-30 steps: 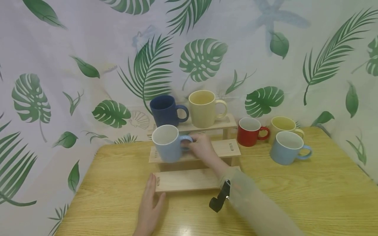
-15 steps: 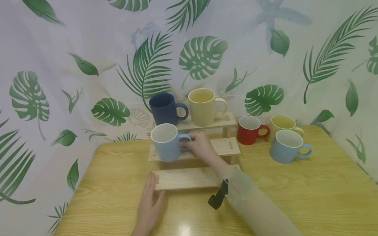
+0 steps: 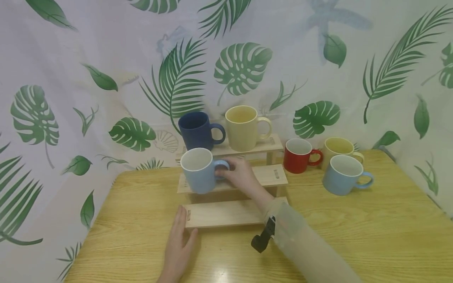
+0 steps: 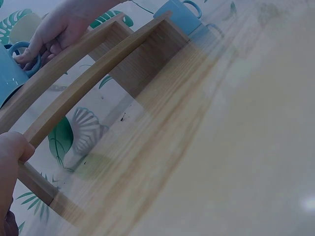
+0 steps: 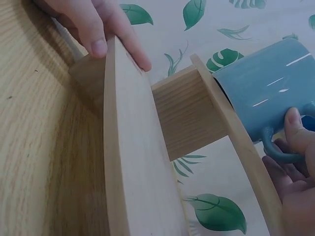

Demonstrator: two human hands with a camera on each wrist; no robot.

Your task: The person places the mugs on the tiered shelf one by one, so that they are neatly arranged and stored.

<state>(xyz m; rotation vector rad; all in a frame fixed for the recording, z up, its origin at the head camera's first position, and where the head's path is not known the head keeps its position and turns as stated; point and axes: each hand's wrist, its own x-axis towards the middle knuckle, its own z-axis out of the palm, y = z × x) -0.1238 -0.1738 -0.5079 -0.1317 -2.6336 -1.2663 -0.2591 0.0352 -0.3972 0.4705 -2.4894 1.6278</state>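
With right hand (image 3: 242, 173) pinches glossy light-blue cylindrical mug (image 3: 199, 175) by three-o'clock handle (image 3: 223, 162), touching tiered wooden stand (image 3: 226, 214) at seven o'clock with straight-fingered left hand (image 3: 178, 243).

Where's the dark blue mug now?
In the head view, the dark blue mug stands at the left of the top shelf, just left of a yellow mug and behind the light blue mug the right hand holds.

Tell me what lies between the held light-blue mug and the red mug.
In the head view, the right hand, then the bare right end of the middle shelf.
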